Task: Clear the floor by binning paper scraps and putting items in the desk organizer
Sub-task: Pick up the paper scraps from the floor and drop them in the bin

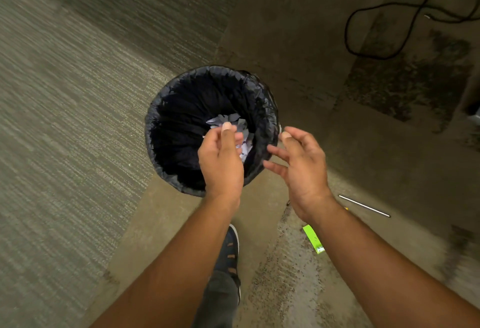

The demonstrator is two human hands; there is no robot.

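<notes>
A round bin [166, 109] lined with a black bag stands on the floor in the middle of the view. White paper scraps [240, 126] lie at its bottom. My left hand [220, 161] hovers over the bin's near side, fingers curled loosely with nothing visibly in them. My right hand [301, 164] hangs just right of the bin's rim, fingers spread and empty. A green strip [313, 239] and a thin metal rod [363, 206] lie on the floor to the right, partly hidden by my right forearm.
Grey carpet [65, 120] covers the left side; bare stained concrete [311, 42] lies on the right. A black cable [389, 16] loops across the far right floor. My shoe [230, 252] shows between my forearms, near the bin.
</notes>
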